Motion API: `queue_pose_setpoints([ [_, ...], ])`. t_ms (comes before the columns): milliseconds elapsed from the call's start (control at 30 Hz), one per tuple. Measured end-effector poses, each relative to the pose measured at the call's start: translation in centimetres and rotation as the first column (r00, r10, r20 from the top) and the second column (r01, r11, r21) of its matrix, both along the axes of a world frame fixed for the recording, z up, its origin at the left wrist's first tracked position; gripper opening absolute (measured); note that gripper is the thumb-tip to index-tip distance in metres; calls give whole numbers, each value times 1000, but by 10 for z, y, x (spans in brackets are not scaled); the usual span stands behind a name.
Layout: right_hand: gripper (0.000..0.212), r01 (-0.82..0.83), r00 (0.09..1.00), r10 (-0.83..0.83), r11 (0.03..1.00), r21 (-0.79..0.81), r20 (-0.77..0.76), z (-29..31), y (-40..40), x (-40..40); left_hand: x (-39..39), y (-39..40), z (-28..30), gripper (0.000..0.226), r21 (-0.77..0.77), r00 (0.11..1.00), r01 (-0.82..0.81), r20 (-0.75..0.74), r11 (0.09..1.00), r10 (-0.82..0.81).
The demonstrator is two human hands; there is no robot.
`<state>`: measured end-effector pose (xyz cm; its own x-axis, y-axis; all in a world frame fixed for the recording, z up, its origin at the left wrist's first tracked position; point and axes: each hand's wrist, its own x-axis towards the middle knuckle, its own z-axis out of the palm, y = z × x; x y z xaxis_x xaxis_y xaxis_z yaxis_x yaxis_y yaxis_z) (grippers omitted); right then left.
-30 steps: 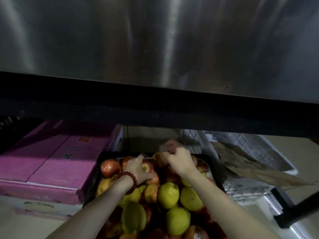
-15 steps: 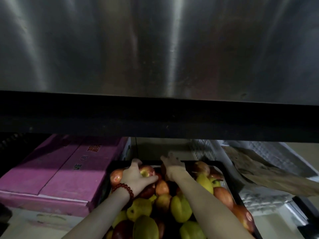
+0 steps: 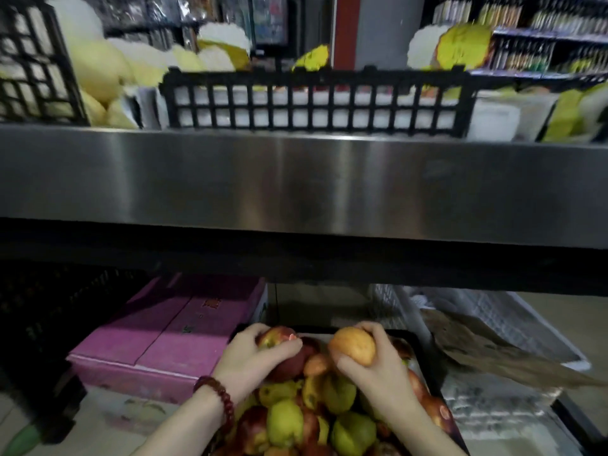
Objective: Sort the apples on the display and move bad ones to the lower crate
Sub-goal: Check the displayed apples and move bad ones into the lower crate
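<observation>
The lower crate brims with red and green fruit, the left hand gripping a red apple, the right hand a yellow-orange apple, fingers curled round each

A low crate is sitting on the floor under the metal shelf, heaped with fruit. The left hand is resting on an apple at the crate's far left, and the right hand is holding another apple just beside it, over the far end. A flat box is lying left of the crate; a mesh basket is sitting to its right. On the shelf above, a slatted crate is standing in the middle.
</observation>
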<state>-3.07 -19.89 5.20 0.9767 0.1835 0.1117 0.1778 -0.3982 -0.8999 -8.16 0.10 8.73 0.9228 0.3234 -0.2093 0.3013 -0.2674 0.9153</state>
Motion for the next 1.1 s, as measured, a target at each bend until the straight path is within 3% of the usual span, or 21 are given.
queue_pose_setpoints([
  [133, 61, -17, 999, 14, 990, 137, 29, 56, -38, -49, -49, -13, 60, 62, -50, 991, 56, 124, 997, -50],
  [267, 36, -2, 975, -47, 975, 223, 216, 126, -56, -73, -69, -28, 120, 55, 70, 929, 70, 359, 995, -91],
  [400, 62, -58, 924, -19, 980, 190, 381, 209, -63, -74, -61, -44, 194, 53, 310, 789, -80, 601, 948, -129],
  [533, 79, -74, 907, -21, 975, 210, 420, 281, -61, -48, -19, -46, 272, 49, 392, 704, -128, 683, 911, -195],
  [600, 71, -64, 920, -48, 961, 269, 390, 314, -54, -27, 8, -41, 308, 54, 444, 707, -147, 672, 884, -220],
  [733, 58, 12, 948, -104, 956, 294, 300, 369, -39, 24, 75, -16, 360, 67, 516, 806, -127, 551, 847, -215],
  [900, 49, 157, 980, -191, 918, 364, 59, 415, -25, 80, 133, 1, 410, 65, 538, 907, -69, 384, 840, -172],
  [1033, 47, 242, 970, -243, 954, 179, -16, 437, -15, 116, 171, 8, 432, 57, 447, 978, 114, 106, 887, -179],
  [1100, 44, 237, 971, -237, 971, 37, -20, 436, -7, 131, 188, 11, 427, 62, 474, 979, 198, -49, 858, -199],
])
